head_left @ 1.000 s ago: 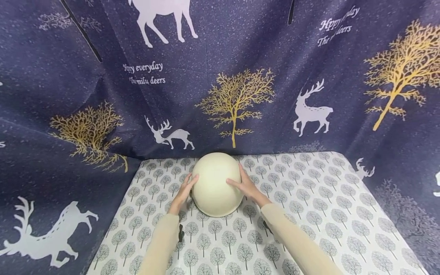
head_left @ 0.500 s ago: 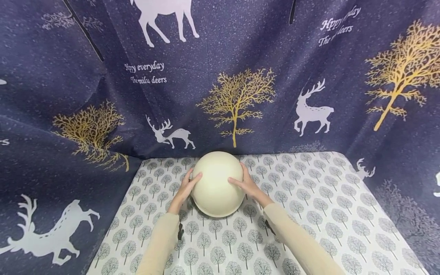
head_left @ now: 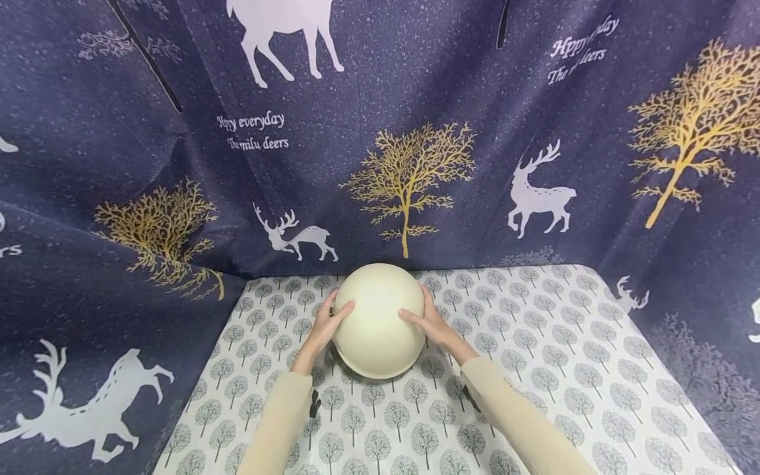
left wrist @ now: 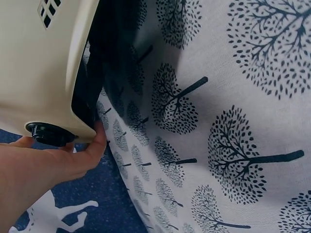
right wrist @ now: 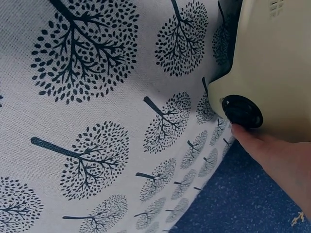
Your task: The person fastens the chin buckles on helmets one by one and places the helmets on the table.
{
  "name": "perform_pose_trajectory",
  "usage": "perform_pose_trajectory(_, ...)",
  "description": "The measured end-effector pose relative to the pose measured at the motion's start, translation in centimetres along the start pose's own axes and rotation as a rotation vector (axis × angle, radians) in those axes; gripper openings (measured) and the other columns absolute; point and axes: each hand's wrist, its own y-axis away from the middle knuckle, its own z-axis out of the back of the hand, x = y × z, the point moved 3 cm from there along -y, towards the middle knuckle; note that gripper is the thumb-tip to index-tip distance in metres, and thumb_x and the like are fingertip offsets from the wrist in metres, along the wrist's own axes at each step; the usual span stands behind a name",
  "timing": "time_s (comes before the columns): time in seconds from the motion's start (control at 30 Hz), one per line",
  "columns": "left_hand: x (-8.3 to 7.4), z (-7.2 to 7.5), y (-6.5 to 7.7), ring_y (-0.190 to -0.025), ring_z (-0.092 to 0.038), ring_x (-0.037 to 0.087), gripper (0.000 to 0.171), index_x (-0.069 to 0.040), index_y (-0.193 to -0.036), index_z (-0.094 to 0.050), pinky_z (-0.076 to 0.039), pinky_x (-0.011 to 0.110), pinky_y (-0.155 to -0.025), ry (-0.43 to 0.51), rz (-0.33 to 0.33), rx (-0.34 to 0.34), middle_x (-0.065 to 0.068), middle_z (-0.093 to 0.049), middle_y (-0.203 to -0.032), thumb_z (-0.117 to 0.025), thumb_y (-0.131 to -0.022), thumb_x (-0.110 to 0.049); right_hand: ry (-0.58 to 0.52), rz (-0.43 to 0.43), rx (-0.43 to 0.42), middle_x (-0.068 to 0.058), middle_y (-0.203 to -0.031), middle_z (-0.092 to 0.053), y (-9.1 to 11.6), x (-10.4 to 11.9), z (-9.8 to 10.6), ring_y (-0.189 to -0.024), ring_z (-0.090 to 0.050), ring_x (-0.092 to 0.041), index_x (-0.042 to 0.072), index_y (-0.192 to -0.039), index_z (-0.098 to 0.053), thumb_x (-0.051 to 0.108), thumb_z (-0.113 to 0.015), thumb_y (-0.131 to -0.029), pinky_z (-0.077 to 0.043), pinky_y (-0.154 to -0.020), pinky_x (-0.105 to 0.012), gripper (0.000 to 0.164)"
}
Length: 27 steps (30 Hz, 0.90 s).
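Within the last second, I register the helmet [head_left: 380,323] shifting slightly right at the table's [head_left: 567,349] far half. Left hand [head_left: 323,327] and right hand [head_left: 434,324] grip opposite sides, fingers partly curled; I judge the hold steady.

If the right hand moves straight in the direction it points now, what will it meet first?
The right hand would meet the cream helmet at once, since its thumb rests on it; behind that, probably the blue cloth, though depth is unclear.
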Motion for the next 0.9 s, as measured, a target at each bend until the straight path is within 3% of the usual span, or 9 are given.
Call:
perform_pose_trajectory(0.17, -0.3, -0.3, 0.3, -0.14, -0.035, 0.048, 0.082, -0.009, -0.155, -0.021, -0.034, 0.061, -0.112, -0.008, -0.04, -0.021, 0.025, -0.027, -0.157, -0.059, -0.093, -0.045, -0.006, 0.011, 0.008, -0.024, -0.162, -0.003, 0.1, 0.5, 0.1, -0.149, -0.012, -0.047, 0.012, -0.156, 0.002, 0.031, -0.06, -0.092, -0.014, -0.118, -0.064, 0.092)
perform_pose_trajectory(0.37, -1.3, -0.4, 0.7, -0.144, -0.031, 0.045, 0.083, -0.018, -0.155, -0.023, -0.029, 0.061, -0.115, -0.035, -0.036, -0.013, 0.019, -0.028, -0.158, -0.063, -0.09, -0.048, 0.017, -0.018, -0.008, -0.022, -0.163, 0.008, 0.6, 0.9, 0.3, -0.15, -0.003, -0.045, 0.011, -0.156, 0.011, 0.042, -0.059, -0.091, -0.007, -0.118, -0.065, 0.101)
perform_pose_trajectory(0.57, -2.2, -0.6, 1.1, -0.14, -0.035, 0.047, 0.085, -0.022, -0.156, -0.023, -0.036, 0.062, -0.109, -0.111, -0.047, -0.01, 0.02, -0.03, -0.157, -0.066, -0.088, -0.048, -0.007, 0.068, -0.008, -0.021, -0.163, -0.006, 0.6, 1.6, 0.7, -0.15, -0.012, -0.044, 0.015, -0.157, 0.003, 0.037, -0.059, -0.092, -0.013, -0.118, -0.064, 0.093)
perform_pose_trajectory(0.73, -2.7, -0.6, 1.4, -0.144, -0.026, 0.047, 0.089, -0.023, -0.156, -0.023, -0.026, 0.067, -0.113, -0.163, -0.043, -0.02, 0.02, -0.026, -0.158, -0.068, -0.085, -0.051, 0.004, 0.069, -0.007, -0.02, -0.164, -0.006, 0.7, 1.7, 1.0, -0.15, -0.013, -0.043, 0.014, -0.157, 0.002, 0.032, -0.059, -0.092, -0.013, -0.119, -0.063, 0.091)
perform_pose_trajectory(0.9, -3.4, -0.7, 1.6, -0.145, -0.026, 0.046, 0.089, -0.022, -0.155, -0.025, -0.023, 0.069, -0.114, -0.19, -0.102, -0.026, 0.019, -0.029, -0.158, -0.071, -0.083, -0.049, 0.008, 0.096, -0.018, -0.018, -0.164, -0.009, 0.7, 1.9, 1.5, -0.15, -0.015, -0.043, 0.015, -0.158, -0.001, 0.031, -0.059, -0.093, -0.014, -0.119, -0.062, 0.089)
